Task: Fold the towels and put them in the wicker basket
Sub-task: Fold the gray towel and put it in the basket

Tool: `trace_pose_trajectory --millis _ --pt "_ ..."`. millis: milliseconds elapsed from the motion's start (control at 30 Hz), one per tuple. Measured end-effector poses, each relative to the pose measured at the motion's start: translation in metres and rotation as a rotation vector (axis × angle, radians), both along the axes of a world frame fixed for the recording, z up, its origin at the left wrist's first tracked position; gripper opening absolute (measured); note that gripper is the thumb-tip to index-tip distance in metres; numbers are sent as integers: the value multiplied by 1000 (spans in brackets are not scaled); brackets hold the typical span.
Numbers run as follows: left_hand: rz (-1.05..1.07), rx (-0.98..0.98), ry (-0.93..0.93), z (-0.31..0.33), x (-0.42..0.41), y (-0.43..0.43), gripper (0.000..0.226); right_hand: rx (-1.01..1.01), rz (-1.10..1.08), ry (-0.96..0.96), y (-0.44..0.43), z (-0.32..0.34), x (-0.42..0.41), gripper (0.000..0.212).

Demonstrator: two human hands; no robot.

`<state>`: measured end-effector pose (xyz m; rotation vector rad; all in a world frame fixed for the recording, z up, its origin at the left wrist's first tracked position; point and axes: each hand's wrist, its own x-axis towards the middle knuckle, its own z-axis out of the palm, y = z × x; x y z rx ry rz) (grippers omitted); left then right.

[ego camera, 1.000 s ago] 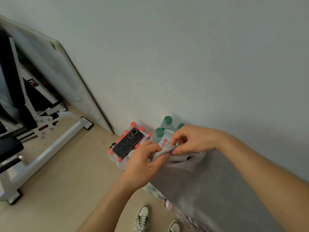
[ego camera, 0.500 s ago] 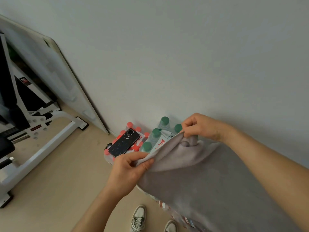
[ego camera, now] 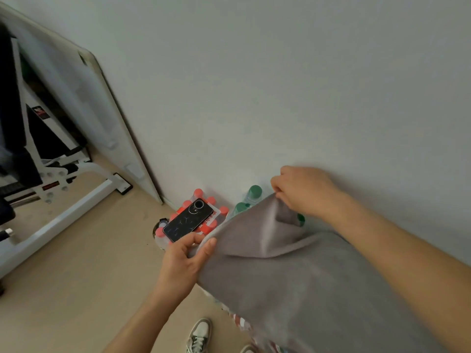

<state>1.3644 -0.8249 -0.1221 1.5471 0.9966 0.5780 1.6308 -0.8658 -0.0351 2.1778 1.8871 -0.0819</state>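
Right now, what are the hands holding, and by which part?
One grey towel, held along its upper edge: the left hand pinches its left end, the right hand pinches it nearer the wall.

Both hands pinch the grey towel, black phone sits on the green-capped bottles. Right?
Not quite. In the head view the black phone lies on the pack of red-capped bottles; the green-capped bottles stand beside it. The left hand and right hand do pinch the grey towel.

One head-worn camera looks forward and down, close over the towel point(ego camera: 293, 276). Near left lies floor point(ego camera: 76, 289); far right, wall point(ego camera: 280, 85).
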Motion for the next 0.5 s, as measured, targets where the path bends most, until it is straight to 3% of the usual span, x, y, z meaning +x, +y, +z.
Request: trace_pose_trajectory --millis 100,233,500 --pt "58 2 12 -10 -3 4 26 159 -29 5 8 -16 -10 20" --pt "80 50 26 -23 -10 10 25 115 -279 508 19 -20 -5 15" --pt "132 -49 -3 -35 -15 14 27 158 25 230 47 -41 -10 7"
